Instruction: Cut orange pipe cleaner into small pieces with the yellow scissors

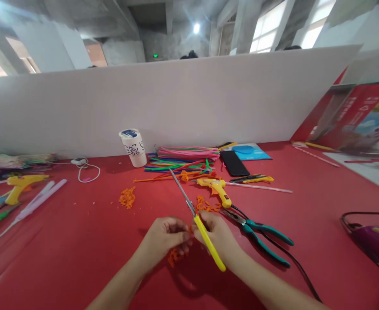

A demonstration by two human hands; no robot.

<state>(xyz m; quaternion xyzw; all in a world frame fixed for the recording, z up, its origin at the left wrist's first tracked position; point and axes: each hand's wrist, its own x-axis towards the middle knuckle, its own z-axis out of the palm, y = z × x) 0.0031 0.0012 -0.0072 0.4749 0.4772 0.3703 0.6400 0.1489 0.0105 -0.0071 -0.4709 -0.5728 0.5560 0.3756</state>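
Note:
My left hand (166,237) is closed on a small orange pipe-cleaner piece (175,256) low over the red table. My right hand (217,234) is closed too, meeting the left hand at the fingertips, with yellow-handled scissors (198,224) held against it; the blades point up and away to the left. Orange fuzzy scraps (205,204) lie just beyond my hands. A second heap of orange scraps (127,197) sits further left.
Teal-handled pliers (260,234) and a yellow glue gun (217,188) lie right of my hands. Behind are a bundle of coloured pipe cleaners (183,159), a white cup (134,147), a black phone (234,163). Another glue gun (19,184) lies at left, a purple device (374,241) at right.

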